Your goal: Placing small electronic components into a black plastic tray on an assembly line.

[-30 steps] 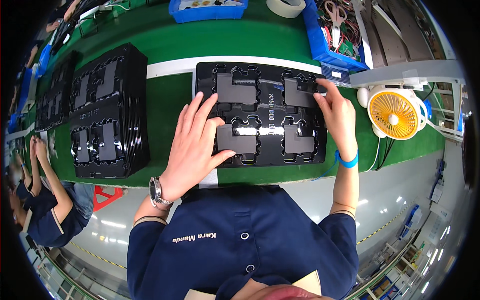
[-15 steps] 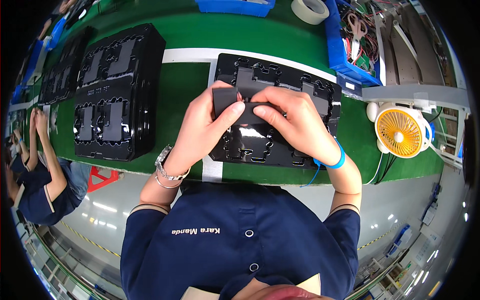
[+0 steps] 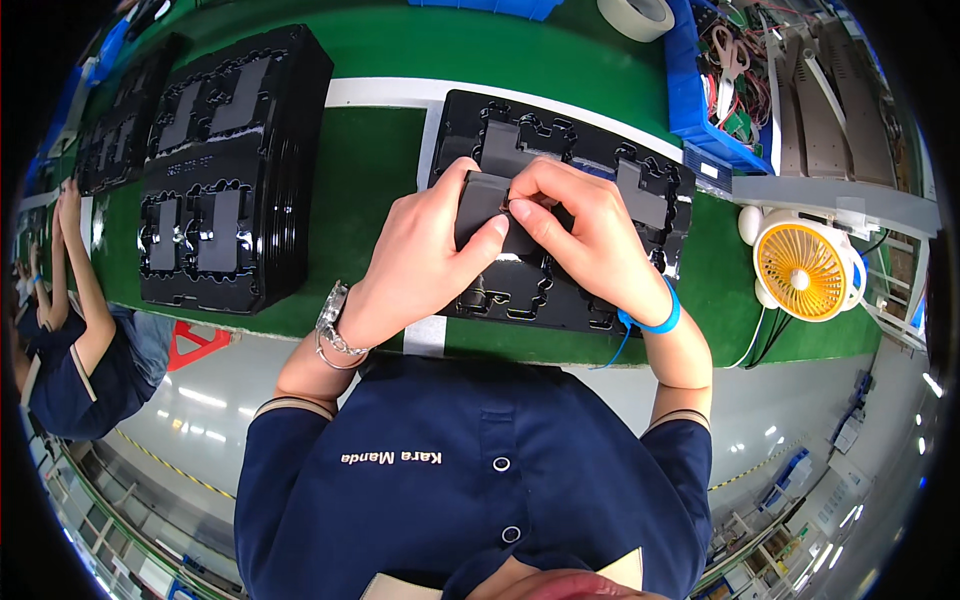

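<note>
A dark grey flat, block-like piece (image 3: pixel 482 200) is held above the black glossy moulded tray (image 3: pixel 458 118) in front of me. My left hand (image 3: pixel 415 245) grips its left side, thumb on the near face and fingers behind. With thumb and forefinger together, my right hand (image 3: pixel 585 220) pinches at the piece's right edge; fingertips hide exactly what is pinched. Grey angular parts, among them one at the tray's back (image 3: pixel 503 148) and one at its right (image 3: pixel 643 195), sit in the tray's recesses. Both hands cover the tray's middle.
A tall stack of black trays (image 3: pixel 215 165) stands on the green table to the left, with another stack (image 3: pixel 120 135) beyond. At right are a yellow-and-white fan (image 3: pixel 798 272) and a blue bin (image 3: pixel 690 100) with scissors and wires. A tape roll (image 3: pixel 640 15) lies behind. Another person works far left.
The grey piece has turned in my hands: the strip that stretched toward my right hand no longer shows. My left hand has shifted right, and my right fingers now pinch close beside my left thumb.
</note>
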Demonstrator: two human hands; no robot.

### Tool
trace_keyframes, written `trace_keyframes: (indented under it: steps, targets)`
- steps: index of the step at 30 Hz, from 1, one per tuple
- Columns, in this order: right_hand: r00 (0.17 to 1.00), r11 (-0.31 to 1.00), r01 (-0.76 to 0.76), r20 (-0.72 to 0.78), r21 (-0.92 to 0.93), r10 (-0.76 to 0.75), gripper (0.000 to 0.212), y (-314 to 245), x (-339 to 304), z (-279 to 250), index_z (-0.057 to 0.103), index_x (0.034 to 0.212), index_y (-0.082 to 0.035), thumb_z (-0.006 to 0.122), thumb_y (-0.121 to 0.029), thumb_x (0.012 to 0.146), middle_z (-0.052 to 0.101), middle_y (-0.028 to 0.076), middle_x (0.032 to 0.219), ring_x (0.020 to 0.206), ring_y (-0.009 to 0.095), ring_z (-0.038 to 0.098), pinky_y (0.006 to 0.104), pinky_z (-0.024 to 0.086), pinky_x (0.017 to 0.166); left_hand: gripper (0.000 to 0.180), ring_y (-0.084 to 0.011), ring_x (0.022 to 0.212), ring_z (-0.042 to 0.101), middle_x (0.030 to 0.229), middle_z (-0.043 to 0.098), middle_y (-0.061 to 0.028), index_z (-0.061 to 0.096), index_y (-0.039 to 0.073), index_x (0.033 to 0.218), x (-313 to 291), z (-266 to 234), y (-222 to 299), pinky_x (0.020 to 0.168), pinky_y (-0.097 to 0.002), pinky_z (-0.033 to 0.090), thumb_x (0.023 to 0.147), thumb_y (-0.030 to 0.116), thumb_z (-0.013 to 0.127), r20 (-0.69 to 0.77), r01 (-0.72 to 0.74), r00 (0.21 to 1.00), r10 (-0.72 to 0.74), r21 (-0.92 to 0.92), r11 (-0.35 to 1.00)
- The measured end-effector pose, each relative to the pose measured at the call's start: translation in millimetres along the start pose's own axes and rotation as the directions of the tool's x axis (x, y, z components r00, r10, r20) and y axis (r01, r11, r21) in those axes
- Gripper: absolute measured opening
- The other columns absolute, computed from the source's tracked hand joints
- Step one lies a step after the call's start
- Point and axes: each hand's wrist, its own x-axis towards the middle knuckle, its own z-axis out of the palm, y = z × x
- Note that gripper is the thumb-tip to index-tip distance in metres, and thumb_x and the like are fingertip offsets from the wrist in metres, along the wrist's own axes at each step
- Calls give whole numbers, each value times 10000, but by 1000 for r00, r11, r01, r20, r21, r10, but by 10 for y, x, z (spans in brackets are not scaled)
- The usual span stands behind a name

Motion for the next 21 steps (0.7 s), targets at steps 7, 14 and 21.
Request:
trace_keyframes:
  steps: [7, 14, 21]
  targets:
    - [998, 998, -58, 25, 35, 57, 96, -2, -17, -27, 638, 921, 20, 682, -66, 929, 616, 94, 814, 710, 221, 582, 340, 457, 648, 377, -355, 639, 693, 736, 665, -188, 541, -53, 1155, 1, -22, 51, 603, -423, 525, 908, 180, 704, 37, 25, 999, -27, 49, 998]
    - [997, 996, -78, 13, 42, 77, 73, 34, -47, -17, 647, 918, 26, 682, -37, 913, 634, 88, 814, 704, 197, 591, 322, 474, 661, 357, -345, 635, 687, 735, 659, -174, 545, -45, 1139, 13, 13, 15, 596, -412, 517, 909, 181, 698, 46, 25, 999, -25, -18, 1000]
    - [996, 995, -66, -49, 71, 70, 61, 78, -64, 36, 658, 901, 17, 672, -41, 888, 612, 85, 765, 645, 178, 567, 322, 454, 596, 349, -335, 639, 691, 742, 665, -167, 545, -40, 1139, 25, 32, 7, 598, -404, 518, 910, 175, 697, 46, 23, 999, -21, -39, 999]
